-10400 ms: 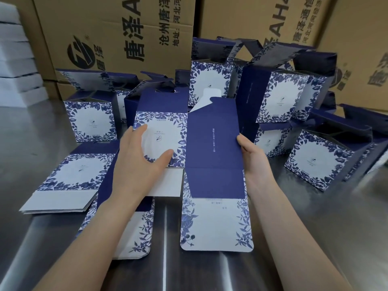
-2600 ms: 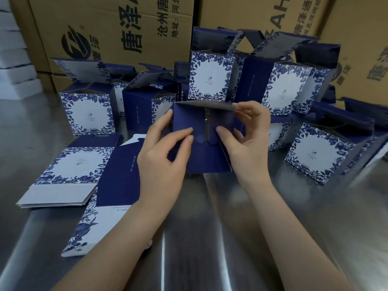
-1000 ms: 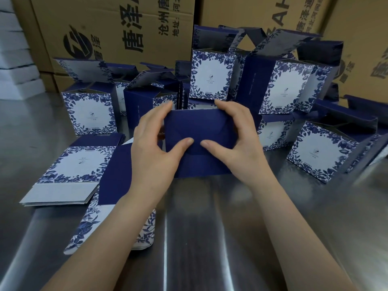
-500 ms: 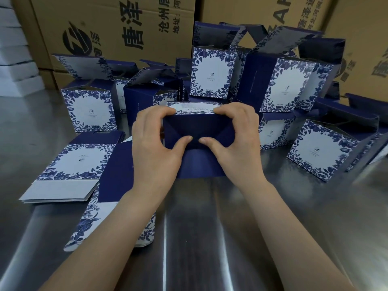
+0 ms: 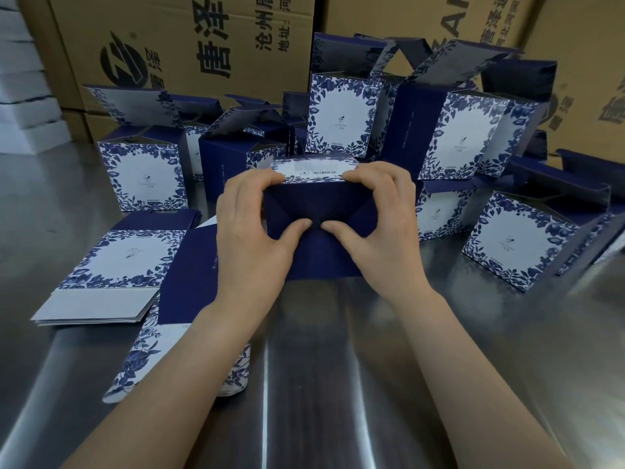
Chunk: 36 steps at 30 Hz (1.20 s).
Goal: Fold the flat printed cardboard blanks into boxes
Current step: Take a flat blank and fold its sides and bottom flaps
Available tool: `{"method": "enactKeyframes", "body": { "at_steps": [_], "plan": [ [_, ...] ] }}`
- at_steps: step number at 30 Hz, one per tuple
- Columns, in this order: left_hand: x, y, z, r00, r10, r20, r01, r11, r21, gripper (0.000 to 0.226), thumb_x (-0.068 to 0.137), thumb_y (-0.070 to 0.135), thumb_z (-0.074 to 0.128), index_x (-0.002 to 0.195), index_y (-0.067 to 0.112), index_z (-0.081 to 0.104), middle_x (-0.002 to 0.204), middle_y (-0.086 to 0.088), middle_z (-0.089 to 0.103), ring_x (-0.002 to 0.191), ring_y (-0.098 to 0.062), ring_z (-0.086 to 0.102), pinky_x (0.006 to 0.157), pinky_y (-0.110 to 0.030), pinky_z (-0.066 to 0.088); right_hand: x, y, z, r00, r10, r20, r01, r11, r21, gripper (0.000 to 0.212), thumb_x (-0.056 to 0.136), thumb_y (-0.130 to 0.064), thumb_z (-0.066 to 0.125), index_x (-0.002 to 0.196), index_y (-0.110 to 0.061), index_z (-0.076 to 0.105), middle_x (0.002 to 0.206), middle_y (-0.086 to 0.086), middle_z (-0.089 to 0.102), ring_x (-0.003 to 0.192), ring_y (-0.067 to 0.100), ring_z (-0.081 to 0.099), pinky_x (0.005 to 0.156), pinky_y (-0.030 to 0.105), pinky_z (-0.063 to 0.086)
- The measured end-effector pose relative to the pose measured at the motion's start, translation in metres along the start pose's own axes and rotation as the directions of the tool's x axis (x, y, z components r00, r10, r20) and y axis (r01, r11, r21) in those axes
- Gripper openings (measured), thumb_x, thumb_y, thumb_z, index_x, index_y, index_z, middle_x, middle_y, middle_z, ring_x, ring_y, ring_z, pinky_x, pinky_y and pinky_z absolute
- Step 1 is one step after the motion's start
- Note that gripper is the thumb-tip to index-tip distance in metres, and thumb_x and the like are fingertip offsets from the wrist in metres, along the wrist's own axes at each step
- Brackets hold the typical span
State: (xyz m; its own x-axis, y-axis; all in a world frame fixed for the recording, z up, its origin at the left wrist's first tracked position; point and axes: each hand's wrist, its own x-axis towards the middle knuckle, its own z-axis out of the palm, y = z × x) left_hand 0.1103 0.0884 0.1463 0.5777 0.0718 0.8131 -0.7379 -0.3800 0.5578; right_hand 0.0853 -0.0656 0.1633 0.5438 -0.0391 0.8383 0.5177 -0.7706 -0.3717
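A navy box (image 5: 318, 211) with blue floral print and a barcode on its upper face stands in the middle of the steel table (image 5: 338, 384), its folded bottom flaps facing me. My left hand (image 5: 250, 231) grips its left side and my right hand (image 5: 382, 228) grips its right side, fingers curled over the top edge. Both thumbs press on the middle of the flaps. A flat blank (image 5: 182, 299) lies under my left forearm. A stack of flat blanks (image 5: 111, 265) lies further left.
Several folded boxes with raised lids stand behind, such as one at the left (image 5: 145, 170) and one at the right (image 5: 521, 238). Brown shipping cartons (image 5: 189, 45) line the back. White foam blocks (image 5: 23, 96) sit at the far left.
The flat blank has been raised into a box. My hands folded its bottom flaps shut, and the box tipped so the barcode face now shows on top.
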Motion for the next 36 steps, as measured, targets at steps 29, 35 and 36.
{"method": "enactKeyframes", "body": {
  "at_steps": [29, 35, 36],
  "plan": [
    [0.011, -0.004, -0.007, 0.711, -0.618, 0.336, 0.661, 0.425, -0.618, 0.070, 0.060, 0.047, 0.076, 0.121, 0.023, 0.051, 0.129, 0.001, 0.057, 0.106, -0.013, 0.063, 0.075, -0.027, 0.056, -0.002, -0.021, -0.001, 0.900, 0.310, -0.307, -0.069, 0.796, 0.602, 0.030, 0.093, 0.003, 0.040, 0.102, -0.013, 0.063, 0.102, 0.010, 0.067, 0.099, 0.022, 0.065, 0.087, 0.038, 0.054],
    [0.014, -0.012, -0.015, 0.640, -0.569, 0.517, 0.582, -0.082, -0.809, 0.050, 0.082, 0.049, 0.060, 0.122, 0.020, 0.065, 0.119, -0.002, 0.068, 0.107, -0.024, 0.066, 0.092, -0.037, 0.052, 0.012, 0.003, -0.016, 0.601, 0.641, -0.477, -0.242, 0.715, 0.655, 0.027, 0.079, -0.001, 0.041, 0.091, -0.021, 0.055, 0.093, 0.007, 0.057, 0.087, 0.022, 0.055, 0.079, 0.039, 0.046],
    [0.014, -0.013, -0.015, 0.624, -0.565, 0.540, 0.575, -0.136, -0.807, 0.045, 0.084, 0.050, 0.058, 0.118, 0.022, 0.066, 0.118, -0.002, 0.068, 0.106, -0.024, 0.066, 0.092, -0.037, 0.052, 0.013, 0.007, -0.015, 0.581, 0.699, -0.416, -0.318, 0.666, 0.674, 0.024, 0.082, -0.005, 0.046, 0.096, -0.022, 0.054, 0.098, 0.004, 0.056, 0.091, 0.019, 0.054, 0.082, 0.037, 0.045]
  ]
}}
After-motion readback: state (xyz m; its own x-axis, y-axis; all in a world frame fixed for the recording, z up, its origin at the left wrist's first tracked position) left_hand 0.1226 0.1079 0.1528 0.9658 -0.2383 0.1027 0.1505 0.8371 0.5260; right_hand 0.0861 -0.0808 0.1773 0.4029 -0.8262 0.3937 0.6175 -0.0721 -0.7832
